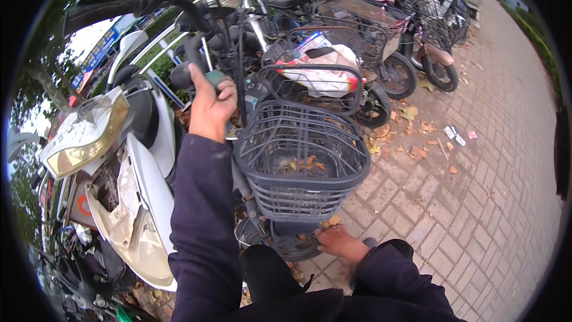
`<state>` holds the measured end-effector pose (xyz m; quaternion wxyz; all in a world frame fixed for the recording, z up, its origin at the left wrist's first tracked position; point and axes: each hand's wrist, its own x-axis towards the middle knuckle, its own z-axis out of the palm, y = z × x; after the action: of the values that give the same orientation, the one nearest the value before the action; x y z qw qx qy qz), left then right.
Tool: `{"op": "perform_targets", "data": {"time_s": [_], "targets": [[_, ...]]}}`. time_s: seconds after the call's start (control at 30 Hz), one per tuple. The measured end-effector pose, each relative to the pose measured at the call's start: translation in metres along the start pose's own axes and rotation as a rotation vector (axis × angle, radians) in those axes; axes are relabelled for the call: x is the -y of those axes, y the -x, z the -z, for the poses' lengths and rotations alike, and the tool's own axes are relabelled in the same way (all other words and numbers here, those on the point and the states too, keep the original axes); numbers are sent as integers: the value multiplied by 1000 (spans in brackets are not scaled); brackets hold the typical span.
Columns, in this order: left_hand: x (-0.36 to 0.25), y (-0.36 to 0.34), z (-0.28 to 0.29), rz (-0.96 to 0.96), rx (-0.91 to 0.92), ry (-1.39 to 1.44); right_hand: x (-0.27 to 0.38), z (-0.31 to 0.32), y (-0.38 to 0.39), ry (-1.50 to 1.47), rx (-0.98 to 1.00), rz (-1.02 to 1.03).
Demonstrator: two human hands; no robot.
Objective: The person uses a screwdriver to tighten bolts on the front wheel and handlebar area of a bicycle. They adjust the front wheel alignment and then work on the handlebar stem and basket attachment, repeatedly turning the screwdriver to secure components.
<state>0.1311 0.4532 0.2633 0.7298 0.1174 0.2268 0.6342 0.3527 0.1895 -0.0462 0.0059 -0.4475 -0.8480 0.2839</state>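
Observation:
At the upper left my left hand (211, 104) is closed around a dark green rounded grip (215, 77), one finger stretched upward. Beside and below that hand, a dark grey plastic basket (304, 185) is mounted on a bike, with dry leaves inside. My right hand (341, 242) reaches low, under the basket's near side. Its fingers are curled at the rim of a small dark wheel (295, 247); the fingertips are partly hidden. My dark-clothed knee (268, 268) is close to this wheel.
A white scooter with a loose-looking front panel (134, 220) stands close on the left. Beyond the basket are more parked bikes, one with a white and red bag (328, 71) in its wire basket. Brick paving (476, 167) with fallen leaves and small cards (454, 135) extends to the right.

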Motion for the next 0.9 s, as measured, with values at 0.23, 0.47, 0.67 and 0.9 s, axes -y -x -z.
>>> {"op": "perform_targets", "data": {"time_s": [0.23,0.47,0.67,0.9], "targets": [[17,2,5,-227,71,-85,-1,-2,1,-1,-88,77],[9,2,6,-38,32,-128,-2,-6,-1,5,-42,53],[2,6,7,-67,21,-261,-3,-12,-3,36,-29,51],[11,7,6,-185,66,-219,-5,-16,-6,30,49,4]]}}
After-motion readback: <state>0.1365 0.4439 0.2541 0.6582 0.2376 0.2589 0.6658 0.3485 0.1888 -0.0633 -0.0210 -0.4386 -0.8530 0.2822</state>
